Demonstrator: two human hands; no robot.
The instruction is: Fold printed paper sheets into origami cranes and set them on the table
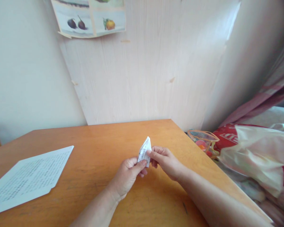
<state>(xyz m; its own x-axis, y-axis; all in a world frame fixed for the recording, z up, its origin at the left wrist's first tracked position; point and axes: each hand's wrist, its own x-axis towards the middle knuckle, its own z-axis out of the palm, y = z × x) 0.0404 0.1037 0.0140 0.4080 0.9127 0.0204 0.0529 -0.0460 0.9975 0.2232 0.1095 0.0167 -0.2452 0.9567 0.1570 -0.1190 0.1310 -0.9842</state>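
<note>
A small piece of folded paper [144,150], white with printed marks, is held up above the wooden table [97,148]. It comes to a point at the top and shows several layers along its upper edge. My left hand [130,173] pinches its lower left part, thumb on the near face. From the right, my right hand [167,160] grips its right edge between thumb and fingers. The fingertips behind the paper are partly hidden.
Printed white sheets [30,179] lie on the table's left side. A pale plastic bag [255,154] and a clear bag with orange trim [203,142] are beyond the right edge. Fruit pictures [92,19] hang on the panel behind.
</note>
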